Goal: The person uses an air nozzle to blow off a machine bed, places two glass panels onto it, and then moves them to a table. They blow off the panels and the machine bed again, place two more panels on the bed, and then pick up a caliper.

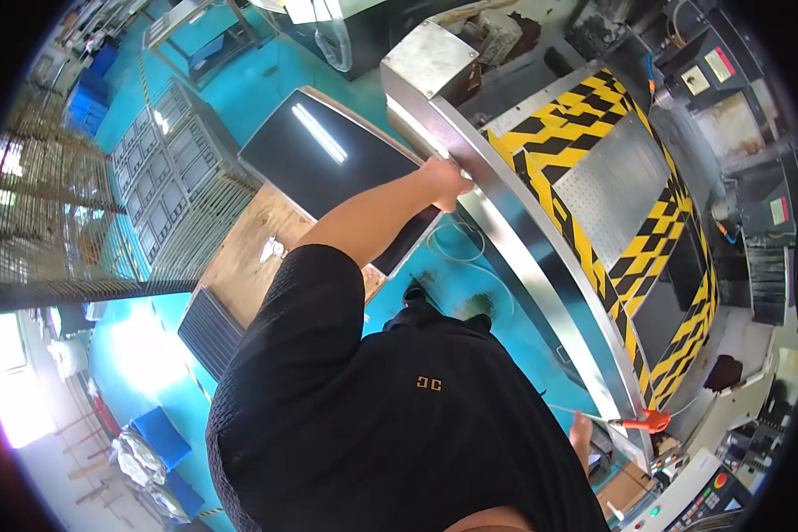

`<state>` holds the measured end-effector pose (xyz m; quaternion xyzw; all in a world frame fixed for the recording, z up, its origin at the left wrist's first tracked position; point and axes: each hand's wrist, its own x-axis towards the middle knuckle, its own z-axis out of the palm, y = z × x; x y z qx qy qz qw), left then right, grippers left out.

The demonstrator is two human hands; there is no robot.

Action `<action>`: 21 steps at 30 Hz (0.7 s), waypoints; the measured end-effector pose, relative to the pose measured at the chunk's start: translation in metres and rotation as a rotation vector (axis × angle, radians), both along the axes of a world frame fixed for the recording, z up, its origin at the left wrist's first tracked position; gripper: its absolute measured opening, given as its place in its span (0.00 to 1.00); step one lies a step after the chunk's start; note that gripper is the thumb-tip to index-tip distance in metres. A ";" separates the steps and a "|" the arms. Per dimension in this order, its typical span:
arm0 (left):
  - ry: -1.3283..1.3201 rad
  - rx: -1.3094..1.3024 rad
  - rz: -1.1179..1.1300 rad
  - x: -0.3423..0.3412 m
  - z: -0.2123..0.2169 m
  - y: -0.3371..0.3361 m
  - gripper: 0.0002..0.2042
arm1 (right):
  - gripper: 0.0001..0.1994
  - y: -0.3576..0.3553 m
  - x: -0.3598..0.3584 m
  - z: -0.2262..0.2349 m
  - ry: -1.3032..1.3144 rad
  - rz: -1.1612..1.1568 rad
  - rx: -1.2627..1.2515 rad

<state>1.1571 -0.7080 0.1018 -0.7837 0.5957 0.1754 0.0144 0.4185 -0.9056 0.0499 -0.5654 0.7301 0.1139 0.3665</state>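
My left hand (445, 183) reaches across to the inner edge of the machine's metal rail (523, 257). Its fingers are curled closed, and whatever they hold, if anything, is hidden. Just beside that hand lies a dark glossy panel (301, 160) with a light-coloured edge, a ceiling lamp reflected in it. My right hand (581, 433) hangs low by the near end of the rail, partly cut off by my black shirt; its grip is unclear. Close to it, an orange air gun (652, 420) with a thin nozzle rests at the rail's end.
Inside the machine is a perforated metal bed (612, 199) bordered by yellow-and-black striped tape (585, 111). A wooden board (248, 253) supports the panel. Grey stacked racks (164, 160) stand to the left. A control panel with buttons (709, 496) is at lower right.
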 end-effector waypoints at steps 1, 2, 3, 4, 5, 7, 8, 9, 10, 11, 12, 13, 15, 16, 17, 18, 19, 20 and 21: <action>-0.001 -0.006 0.014 0.002 -0.005 -0.001 0.16 | 0.29 0.005 0.008 -0.001 0.070 0.215 0.053; -0.008 0.002 -0.003 0.004 -0.011 -0.002 0.17 | 0.29 0.012 0.022 -0.001 0.068 0.230 0.049; -0.015 0.014 -0.016 0.005 -0.014 0.001 0.17 | 0.28 0.021 0.046 0.002 0.038 0.174 0.109; -0.031 0.011 -0.029 0.004 -0.009 0.000 0.17 | 0.28 0.026 0.057 0.007 0.011 0.099 0.165; -0.034 0.008 -0.022 0.002 -0.008 -0.001 0.17 | 0.28 0.018 0.054 0.000 0.009 0.106 0.162; -0.033 -0.017 -0.050 -0.001 -0.003 -0.003 0.15 | 0.26 0.010 0.055 -0.018 -0.014 0.364 0.279; -0.036 -0.014 -0.040 -0.003 0.000 -0.001 0.15 | 0.25 0.005 0.055 -0.028 -0.060 0.365 0.288; -0.012 -0.065 -0.003 -0.006 0.005 0.001 0.14 | 0.25 0.001 0.059 -0.037 -0.064 0.376 0.292; 0.016 -0.118 0.034 -0.012 0.011 0.003 0.13 | 0.24 -0.002 0.064 -0.042 -0.088 0.465 0.286; 0.015 -0.111 0.047 -0.018 0.017 0.008 0.13 | 0.23 -0.005 0.069 -0.048 -0.112 0.557 0.283; 0.038 -0.104 0.114 -0.027 0.027 0.020 0.13 | 0.19 -0.002 0.089 -0.037 -0.125 0.534 0.247; 0.067 -0.109 0.159 -0.036 0.038 0.025 0.12 | 0.19 -0.007 0.087 -0.043 -0.128 0.535 0.245; 0.047 -0.389 0.262 -0.066 0.058 0.051 0.19 | 0.16 -0.019 0.068 -0.073 -0.297 0.727 0.139; 0.011 -0.603 0.308 -0.079 0.065 0.074 0.22 | 0.14 -0.015 0.082 -0.063 -0.295 0.619 0.177; -0.108 -0.591 0.588 -0.089 0.062 0.089 0.27 | 0.14 -0.017 0.078 -0.065 -0.300 0.586 0.167; -0.125 -0.566 0.903 -0.096 0.053 0.105 0.29 | 0.14 -0.016 0.074 -0.067 -0.281 0.580 0.172; -0.237 -0.496 1.206 -0.101 0.023 0.133 0.34 | 0.15 -0.019 0.067 -0.074 -0.261 0.586 0.181; -0.285 -0.526 1.421 -0.114 -0.023 0.192 0.39 | 0.18 -0.028 0.066 -0.087 -0.405 0.523 0.216; 0.228 -0.753 1.574 -0.122 -0.050 0.234 0.39 | 0.22 -0.019 0.082 -0.082 -0.303 0.579 0.141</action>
